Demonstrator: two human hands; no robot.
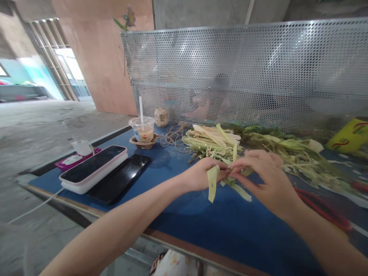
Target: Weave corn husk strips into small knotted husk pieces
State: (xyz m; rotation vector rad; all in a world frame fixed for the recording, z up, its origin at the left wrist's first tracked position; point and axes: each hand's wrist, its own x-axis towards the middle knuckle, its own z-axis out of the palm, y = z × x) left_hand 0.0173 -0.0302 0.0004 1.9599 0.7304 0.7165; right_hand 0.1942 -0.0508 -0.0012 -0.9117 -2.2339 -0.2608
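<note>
Over the blue tabletop, my left hand (203, 174) is closed in a pinch on pale green corn husk strips (212, 184). One strip hangs below the left fingers, another sticks out toward the lower right. My right hand (260, 172) meets it fingertip to fingertip, pinching the same husk; the exact spot between the fingers is partly hidden. Just beyond both hands lies a stack of trimmed corn husks (211, 138), pale and yellowish green. To its right spreads a loose heap of longer green husks (287, 153).
On the left are a black phone (120, 178), a white case-like object with a dark top (93, 165) and a purple power strip (77, 158). Farther back stand an iced drink cup (142, 128) and twine (174, 136). Red-handled scissors (322, 209) lie near my right forearm. Perforated metal (244, 69) borders the back.
</note>
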